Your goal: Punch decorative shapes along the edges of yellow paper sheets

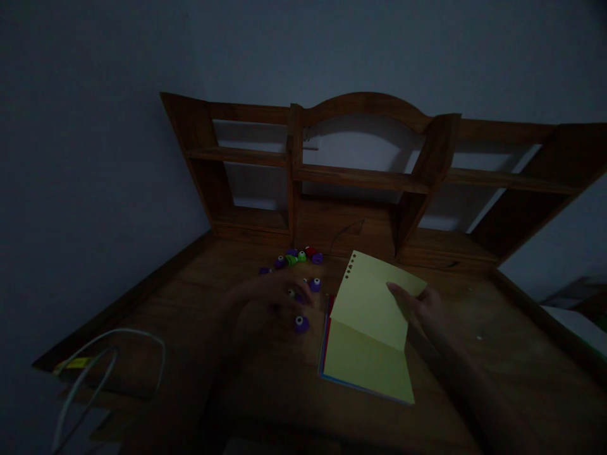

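A yellow sheet of paper (374, 291) is folded, its upper half raised and tilted. Several small shaped holes run down the raised half's left edge. My right hand (420, 306) grips the sheet's right side, thumb on the near face. The lower half lies on a stack of coloured paper (325, 354), with red and blue edges showing. My left hand (279, 287) is over a group of small craft punches, fingers apart and curved, partly hiding some of them. A purple punch (301, 324) is just in front of it; another purple punch (315, 285) is beyond its fingertips.
Behind my left hand are more punches, among them a green punch (301, 256) and a red one (310, 251). A wooden shelf unit (360, 177) stands at the back of the wooden desk (265, 373). White cables (118, 332) loop at the left front. The room is dim.
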A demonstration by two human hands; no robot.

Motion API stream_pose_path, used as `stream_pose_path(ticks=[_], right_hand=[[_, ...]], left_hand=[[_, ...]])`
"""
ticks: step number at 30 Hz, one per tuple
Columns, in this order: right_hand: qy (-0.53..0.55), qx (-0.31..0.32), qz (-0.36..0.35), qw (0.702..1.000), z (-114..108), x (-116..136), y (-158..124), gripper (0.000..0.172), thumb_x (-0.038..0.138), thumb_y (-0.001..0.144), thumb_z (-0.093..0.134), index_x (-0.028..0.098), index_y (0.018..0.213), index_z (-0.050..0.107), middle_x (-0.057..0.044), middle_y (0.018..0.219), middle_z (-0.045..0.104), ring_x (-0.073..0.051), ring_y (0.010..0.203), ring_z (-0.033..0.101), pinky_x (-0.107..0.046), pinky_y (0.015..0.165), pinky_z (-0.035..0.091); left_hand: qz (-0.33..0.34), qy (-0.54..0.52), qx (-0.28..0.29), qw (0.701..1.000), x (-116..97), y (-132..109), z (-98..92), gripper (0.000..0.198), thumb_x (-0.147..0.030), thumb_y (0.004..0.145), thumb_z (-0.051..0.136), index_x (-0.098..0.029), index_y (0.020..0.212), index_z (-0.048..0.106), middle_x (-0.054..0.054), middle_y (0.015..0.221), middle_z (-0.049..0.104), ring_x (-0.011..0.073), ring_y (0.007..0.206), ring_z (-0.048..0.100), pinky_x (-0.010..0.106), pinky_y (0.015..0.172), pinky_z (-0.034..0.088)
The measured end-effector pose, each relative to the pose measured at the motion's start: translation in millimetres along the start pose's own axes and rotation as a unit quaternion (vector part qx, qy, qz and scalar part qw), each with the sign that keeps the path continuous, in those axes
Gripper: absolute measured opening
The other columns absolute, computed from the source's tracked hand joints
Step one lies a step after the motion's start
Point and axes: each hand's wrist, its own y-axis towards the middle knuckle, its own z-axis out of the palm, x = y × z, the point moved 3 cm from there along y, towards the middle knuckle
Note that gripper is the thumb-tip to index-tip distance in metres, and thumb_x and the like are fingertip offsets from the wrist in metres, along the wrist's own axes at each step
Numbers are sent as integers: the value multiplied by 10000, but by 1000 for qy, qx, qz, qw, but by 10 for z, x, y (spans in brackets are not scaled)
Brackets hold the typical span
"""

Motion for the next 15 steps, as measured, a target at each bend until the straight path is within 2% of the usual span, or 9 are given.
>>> stream_pose_path(ticks=[1, 3, 5, 7, 9, 11, 13, 15], right_hand=[[3, -9, 0, 1000, -4, 10, 11, 298, 429, 706, 751, 178, 851, 683, -95, 799, 740, -252, 603, 683, -315, 489, 513], [15, -31, 1, 999, -18, 24, 38, 291, 414, 688, 764, 183, 844, 682, -89, 783, 739, -250, 589, 682, -321, 486, 522], [34, -46, 19, 998, -35, 26, 62, 270, 406, 685, 764, 196, 836, 683, -95, 782, 738, -262, 593, 685, -341, 490, 536], [56, -39, 47, 997, -39, 29, 72, 249, 412, 704, 741, 223, 858, 687, -109, 844, 742, -288, 646, 697, -375, 517, 555], [59, -24, 68, 996, -31, 50, 63, 228, 416, 708, 727, 248, 859, 694, -119, 905, 741, -310, 706, 705, -398, 552, 570], [47, -18, 59, 997, -22, 98, 39, 207, 410, 705, 720, 261, 847, 703, -114, 938, 740, -310, 763, 708, -392, 600, 582], [32, -12, 47, 998, -11, 143, 9, 186, 404, 698, 713, 259, 814, 709, -103, 905, 745, -302, 789, 708, -373, 628, 585], [33, 15, 57, 998, 7, 156, -14, 179, 403, 705, 696, 253, 801, 709, -87, 854, 748, -293, 789, 707, -367, 648, 583]], left_hand=[[-9, -11, -66, 998, 14, 4, -80, 247, -369, 770, 675, -188, 938, 696, 36, 921, 717, 173, 813, 659, 250, 705, 492], [-25, -42, -233, 971, 94, -4, -278, 252, -421, 795, 629, -174, 839, 654, 6, 732, 668, 126, 618, 603, 219, 558, 446], [-20, -66, -390, 918, 232, -36, -477, 259, -424, 758, 653, -171, 752, 596, -17, 659, 608, 104, 563, 549, 201, 509, 402], [-11, -85, -501, 861, 411, -80, -638, 254, -394, 713, 676, -173, 705, 551, -32, 625, 567, 101, 568, 537, 198, 524, 403], [-43, -94, -567, 817, 609, -138, -748, 231, -349, 665, 683, -178, 714, 535, -35, 631, 565, 105, 557, 538, 213, 540, 426], [-110, -81, -595, 792, 778, -214, -803, 194, -314, 651, 655, -179, 721, 535, -29, 635, 580, 118, 562, 558, 234, 565, 450], [-150, -59, -595, 787, 880, -295, -815, 173, -279, 631, 655, -179, 714, 542, -20, 617, 591, 134, 567, 568, 246, 572, 449], [-178, -24, -575, 798, 932, -364, -790, 180, -260, 609, 683, -178, 722, 570, -6, 628, 617, 153, 601, 587, 254, 587, 448]])
